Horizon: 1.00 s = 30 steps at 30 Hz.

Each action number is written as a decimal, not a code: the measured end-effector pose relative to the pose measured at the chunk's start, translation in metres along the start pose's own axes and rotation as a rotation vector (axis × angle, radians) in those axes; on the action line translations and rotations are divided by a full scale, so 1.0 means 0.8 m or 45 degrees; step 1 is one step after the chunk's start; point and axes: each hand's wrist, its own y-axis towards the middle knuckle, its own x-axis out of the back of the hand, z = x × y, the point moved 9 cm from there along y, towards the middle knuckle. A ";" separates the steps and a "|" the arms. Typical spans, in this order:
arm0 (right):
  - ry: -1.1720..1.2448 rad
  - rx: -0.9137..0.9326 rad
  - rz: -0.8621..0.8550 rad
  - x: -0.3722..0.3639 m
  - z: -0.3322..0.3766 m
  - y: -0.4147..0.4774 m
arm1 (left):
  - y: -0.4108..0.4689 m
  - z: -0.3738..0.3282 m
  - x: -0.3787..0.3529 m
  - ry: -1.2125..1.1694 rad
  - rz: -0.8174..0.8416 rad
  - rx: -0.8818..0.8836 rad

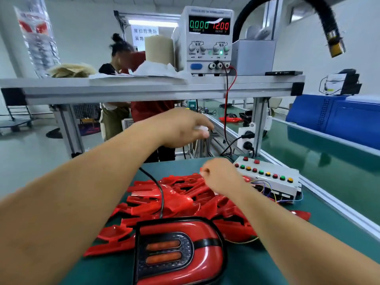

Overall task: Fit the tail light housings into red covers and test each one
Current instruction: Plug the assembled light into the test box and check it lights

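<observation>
Two hands are out over the green bench mat [246, 268], both motion-blurred. Left hand [181, 128] raised and reaching farthest forward, fingers bent down; small white blur at its fingertips, cannot tell whether it is gripped. Right hand [222, 175] lower and nearer than the left, fingers curled in, thumb against forefinger; a speck of red at the tips, too smeared to say whether it pinches anything. Directly below the right hand: loose pile of red covers [185, 200], overlapping, spread across the mat. Nearer than both hands, between the forearms: one tail light [178, 249], housing seated in its red cover, lens up, two orange bars in the dark insert. Black cable [159, 190] runs from the tail light's far end over the pile and disappears behind the left forearm. Just right of the right hand: white control box [267, 177], row of red, green and yellow buttons, thin coloured wires at its near side. Above and beyond the left hand, on an aluminium shelf [144, 87]: power supply [207, 40], displays reading 0.000 and 12.00, red and black leads dropping from its terminals. Beyond the left hand, behind the shelf frame: another person [114, 118], standing.
</observation>
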 end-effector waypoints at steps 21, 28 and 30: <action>0.929 -0.172 -0.600 0.044 -0.079 -0.048 | -0.020 0.044 -0.046 -0.360 -0.336 -0.050; 1.035 -0.002 -0.659 0.040 -0.064 -0.063 | -0.005 0.038 -0.087 -0.506 -0.053 -0.040; 1.000 0.020 -0.656 0.036 -0.066 -0.066 | -0.004 0.038 -0.095 -0.571 0.000 -0.026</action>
